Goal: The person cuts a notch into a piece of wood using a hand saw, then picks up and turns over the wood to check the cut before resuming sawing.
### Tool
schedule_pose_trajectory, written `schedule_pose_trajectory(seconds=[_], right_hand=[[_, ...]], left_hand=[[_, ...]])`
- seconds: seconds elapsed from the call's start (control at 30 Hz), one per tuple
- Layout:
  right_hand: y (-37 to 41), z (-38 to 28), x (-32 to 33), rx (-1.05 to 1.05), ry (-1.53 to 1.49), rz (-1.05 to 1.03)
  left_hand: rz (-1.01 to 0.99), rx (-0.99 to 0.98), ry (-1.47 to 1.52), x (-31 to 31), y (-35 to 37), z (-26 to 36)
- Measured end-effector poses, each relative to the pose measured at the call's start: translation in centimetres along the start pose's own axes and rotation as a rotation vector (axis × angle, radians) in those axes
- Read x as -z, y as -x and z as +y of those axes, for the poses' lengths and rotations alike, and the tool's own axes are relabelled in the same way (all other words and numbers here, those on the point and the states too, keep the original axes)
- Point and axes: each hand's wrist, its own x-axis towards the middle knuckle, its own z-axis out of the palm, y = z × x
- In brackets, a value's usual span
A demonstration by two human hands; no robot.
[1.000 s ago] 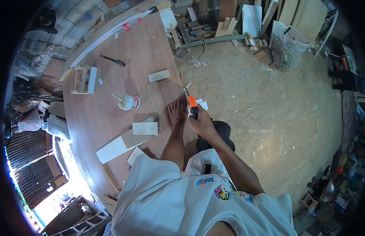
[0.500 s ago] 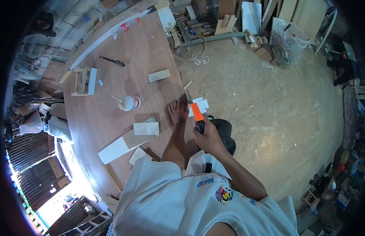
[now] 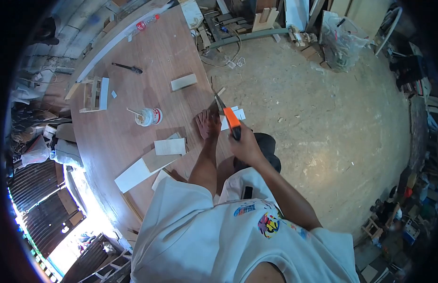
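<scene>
My right hand (image 3: 245, 144) is wrapped round the orange and black handle of a handsaw (image 3: 231, 119). The saw's dark blade points up and away, along the right edge of the wooden table (image 3: 157, 52). My left hand (image 3: 209, 123) lies flat near that edge, fingers stretched out, just left of the saw. Whatever may lie under its palm is hidden. A thin pale wood strip (image 3: 221, 92) shows beside the blade, past the edge. White pieces (image 3: 239, 113) lie below, partly behind the saw.
On the table are a pale wood block (image 3: 184, 82), an open tub with a stick (image 3: 148, 116), white boards (image 3: 170, 146), a small wooden frame (image 3: 95, 94), a dark tool (image 3: 127, 68) and a bottle (image 3: 147, 22). Scraps and a plastic bag (image 3: 344, 45) stand by the far wall.
The view has shifted slightly, so the table's things sit a little further left and up. The saw's blade shows longer beyond my left hand; both hands keep their places by the edge.
</scene>
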Motion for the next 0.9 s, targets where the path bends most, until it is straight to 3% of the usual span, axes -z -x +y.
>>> schedule_pose_trajectory(seconds=[0.07,0.13,0.2,0.23,0.4,0.47,0.53,0.6,0.67,0.77,0.8,0.87,0.9], right_hand=[[-3.3,1.1,-0.7,0.035,0.025,-0.020],[-2.7,-0.3,-0.4,0.049,0.045,-0.033],[-0.1,-6.1,1.7,-0.134,-0.080,-0.152],[1.2,-6.0,1.8,0.048,-0.048,-0.096],[0.0,-2.2,0.8,0.030,-0.044,-0.054],[-0.6,-1.6,0.0,0.007,-0.030,-0.060],[0.9,-3.6,-0.3,-0.083,-0.092,-0.076],[4.3,-4.1,0.1,-0.025,0.020,-0.048],[5.7,-4.3,1.0,-0.008,-0.104,-0.020],[1.8,0.0,0.1,-0.062,-0.031,-0.036],[0.3,0.4,0.0,-0.078,-0.014,-0.058],[-0.8,-0.1,-0.3,-0.070,0.021,-0.084],[-0.8,-0.5,-0.3,-0.070,0.050,-0.096]], left_hand=[[0.083,-0.151,-0.416,4.3,-0.7,4.8],[0.100,-0.161,-0.390,4.9,-0.2,5.3],[0.134,-0.174,-0.355,4.7,-1.2,5.8],[0.104,-0.136,-0.349,4.7,-1.1,5.8],[0.059,-0.113,-0.293,4.5,-0.8,5.0],[0.170,-0.230,-0.305,5.5,-0.9,6.2],[0.171,-0.221,-0.253,3.1,-1.7,1.5],[0.151,-0.189,-0.137,0.0,-1.4,-2.2],[0.136,-0.155,-0.020,-3.7,-0.4,-4.8],[0.124,-0.112,0.152,-8.8,0.6,-8.4],[0.134,-0.109,0.152,-3.6,0.4,-5.0],[0.066,-0.153,-0.303,5.7,-0.9,6.6],[0.062,-0.151,-0.305,6.2,-0.7,6.8]])
